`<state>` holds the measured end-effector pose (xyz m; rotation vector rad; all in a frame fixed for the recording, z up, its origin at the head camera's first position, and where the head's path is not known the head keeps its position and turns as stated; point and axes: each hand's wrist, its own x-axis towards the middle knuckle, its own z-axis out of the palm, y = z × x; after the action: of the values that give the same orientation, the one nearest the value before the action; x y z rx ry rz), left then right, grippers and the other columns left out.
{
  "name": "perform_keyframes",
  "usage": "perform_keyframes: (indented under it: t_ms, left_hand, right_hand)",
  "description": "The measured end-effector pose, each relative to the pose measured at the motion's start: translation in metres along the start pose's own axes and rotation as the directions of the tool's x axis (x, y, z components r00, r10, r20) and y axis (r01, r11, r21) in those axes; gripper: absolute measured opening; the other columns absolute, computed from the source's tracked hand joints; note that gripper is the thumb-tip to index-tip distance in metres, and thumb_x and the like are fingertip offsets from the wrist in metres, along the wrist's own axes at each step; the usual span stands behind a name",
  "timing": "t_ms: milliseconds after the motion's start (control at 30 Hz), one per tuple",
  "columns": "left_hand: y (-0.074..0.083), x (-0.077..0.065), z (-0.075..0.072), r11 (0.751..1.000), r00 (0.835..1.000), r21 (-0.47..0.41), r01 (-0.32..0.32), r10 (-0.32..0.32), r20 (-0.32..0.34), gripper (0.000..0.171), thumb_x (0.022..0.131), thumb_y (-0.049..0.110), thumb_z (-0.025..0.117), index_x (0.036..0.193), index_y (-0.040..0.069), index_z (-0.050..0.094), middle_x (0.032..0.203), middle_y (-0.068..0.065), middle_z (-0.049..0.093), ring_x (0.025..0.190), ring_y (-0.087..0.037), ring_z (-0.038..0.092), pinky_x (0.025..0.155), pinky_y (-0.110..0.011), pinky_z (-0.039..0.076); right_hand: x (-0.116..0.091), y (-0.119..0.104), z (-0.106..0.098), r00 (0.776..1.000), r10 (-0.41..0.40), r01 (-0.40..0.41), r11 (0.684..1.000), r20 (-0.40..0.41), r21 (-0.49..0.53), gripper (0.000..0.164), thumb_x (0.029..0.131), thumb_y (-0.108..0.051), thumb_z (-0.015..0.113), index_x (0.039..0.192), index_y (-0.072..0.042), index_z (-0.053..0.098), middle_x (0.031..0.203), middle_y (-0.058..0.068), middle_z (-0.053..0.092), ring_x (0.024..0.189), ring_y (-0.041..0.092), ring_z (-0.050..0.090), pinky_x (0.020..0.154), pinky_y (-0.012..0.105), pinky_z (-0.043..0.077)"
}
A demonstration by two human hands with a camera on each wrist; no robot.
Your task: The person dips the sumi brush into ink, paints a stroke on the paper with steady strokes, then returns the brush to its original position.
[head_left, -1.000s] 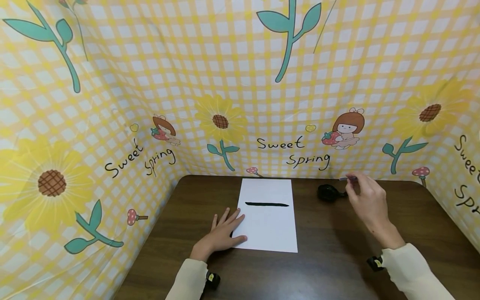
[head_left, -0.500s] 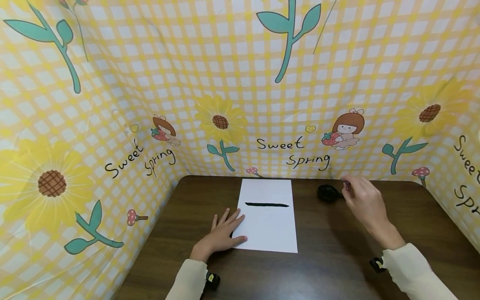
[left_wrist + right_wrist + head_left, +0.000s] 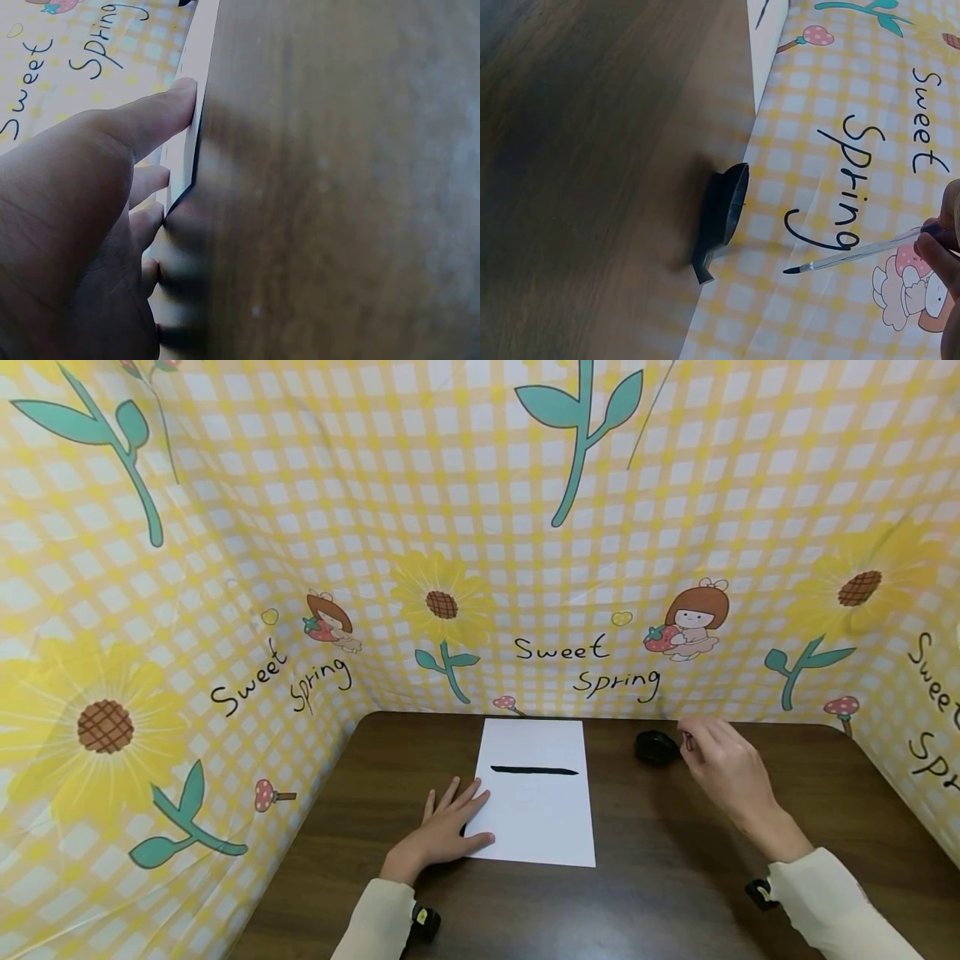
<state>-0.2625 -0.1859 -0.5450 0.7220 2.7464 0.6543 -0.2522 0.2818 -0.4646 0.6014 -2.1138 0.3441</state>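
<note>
A white sheet of paper (image 3: 536, 818) with one thick black horizontal stroke (image 3: 534, 770) lies on the table. My left hand (image 3: 438, 831) rests with spread fingers across the sheet's lower left edge; the left wrist view shows its thumb (image 3: 154, 116) on the paper. Right of the sheet, my right hand (image 3: 731, 768) pinches a slim clear-handled paintbrush (image 3: 855, 253), held off the table. Its dark tip (image 3: 792, 271) appears beside a shallow black dish (image 3: 731, 206) with a short handle, apart from it in the right wrist view. In the head view the fingers hide the brush.
Brown wooden table (image 3: 615, 910) stretches around the sheet and the dish. A yellow checked cloth (image 3: 480, 527) with flowers and lettering hangs upright behind the table and on both sides.
My right hand has shifted a little left, closer to the black dish, and the brush has gone from sight behind its fingers in the head view. The left hand and sheet stay put.
</note>
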Motion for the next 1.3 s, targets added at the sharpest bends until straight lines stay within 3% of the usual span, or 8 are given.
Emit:
perform_keyframes:
  t_ms: [233, 533, 567, 667, 733, 800, 1300]
  left_hand:
    - [0.000, 0.000, 0.000, 1.000, 1.000, 0.002, 0.003, -0.003, 0.000, 0.081, 0.103, 0.061, 0.061, 0.169, 0.022, 0.034, 0.180, -0.005, 0.017, 0.167, -0.043, 0.001, 0.125, -0.078, -0.005]
    - [-0.001, 0.001, 0.001, 1.000, 1.000, 0.005, 0.005, -0.005, -0.004, 0.081, 0.103, 0.060, 0.061, 0.169, 0.022, 0.035, 0.180, -0.005, 0.018, 0.167, -0.043, 0.001, 0.126, -0.077, -0.005]
    - [-0.001, 0.001, 0.001, 1.000, 1.000, 0.005, 0.006, -0.006, -0.004, 0.080, 0.103, 0.060, 0.061, 0.169, 0.023, 0.035, 0.180, -0.004, 0.017, 0.167, -0.043, 0.001, 0.126, -0.077, -0.005]
    - [-0.001, 0.001, 0.001, 1.000, 1.000, 0.003, 0.007, -0.007, -0.006, 0.080, 0.103, 0.060, 0.061, 0.169, 0.023, 0.035, 0.180, -0.004, 0.017, 0.167, -0.043, 0.001, 0.126, -0.077, -0.006]
    - [-0.001, 0.001, 0.001, 1.000, 1.000, 0.001, 0.008, -0.008, -0.005, 0.080, 0.103, 0.060, 0.061, 0.169, 0.024, 0.034, 0.180, -0.004, 0.017, 0.167, -0.043, 0.000, 0.126, -0.077, -0.006]
    - [-0.001, 0.001, 0.001, 1.000, 1.000, 0.001, 0.007, -0.007, -0.006, 0.080, 0.103, 0.060, 0.061, 0.169, 0.023, 0.035, 0.180, -0.004, 0.018, 0.167, -0.043, 0.001, 0.126, -0.077, -0.006]
    - [0.001, 0.000, 0.000, 1.000, 1.000, 0.003, 0.006, -0.006, -0.010, 0.079, 0.103, 0.058, 0.062, 0.169, 0.022, 0.035, 0.180, -0.005, 0.018, 0.167, -0.044, 0.002, 0.126, -0.077, -0.006]
  right_hand:
    - [-0.004, 0.001, 0.001, 0.998, -0.055, 0.055, 0.998, 0.015, 0.006, 0.037, 0.074, 0.013, 0.077, 0.109, 0.001, 0.072, 0.101, 0.016, 0.075, 0.093, 0.036, 0.071, 0.069, 0.050, 0.061]
    - [-0.012, 0.004, 0.003, 0.992, -0.114, 0.113, 0.993, 0.054, 0.013, 0.032, 0.080, 0.009, 0.076, 0.111, 0.001, 0.073, 0.110, 0.019, 0.075, 0.101, 0.037, 0.070, 0.071, 0.051, 0.062]
    - [-0.013, 0.004, 0.003, 0.991, -0.124, 0.124, 0.992, 0.058, 0.015, 0.030, 0.082, 0.007, 0.076, 0.112, 0.002, 0.073, 0.111, 0.019, 0.075, 0.101, 0.038, 0.070, 0.071, 0.051, 0.062]
    - [-0.015, 0.003, 0.004, 0.987, -0.148, 0.148, 0.989, 0.066, 0.009, 0.016, 0.103, -0.008, 0.067, 0.112, 0.002, 0.074, 0.112, 0.019, 0.075, 0.102, 0.037, 0.070, 0.071, 0.049, 0.062]
    - [-0.016, 0.004, 0.005, 0.983, -0.170, 0.171, 0.985, 0.065, -0.001, 0.037, 0.114, -0.022, 0.048, 0.111, 0.003, 0.075, 0.112, 0.019, 0.075, 0.101, 0.037, 0.070, 0.070, 0.049, 0.063]
    - [-0.018, 0.004, 0.006, 0.981, -0.183, 0.184, 0.983, 0.071, -0.010, 0.058, 0.117, -0.033, 0.030, 0.109, 0.003, 0.075, 0.111, 0.018, 0.075, 0.101, 0.036, 0.070, 0.070, 0.048, 0.062]
    - [-0.030, 0.011, 0.010, 0.945, -0.310, 0.316, 0.948, 0.107, -0.040, 0.054, 0.117, -0.027, 0.031, 0.109, 0.002, 0.076, 0.107, 0.019, 0.076, 0.098, 0.037, 0.071, 0.062, 0.045, 0.062]
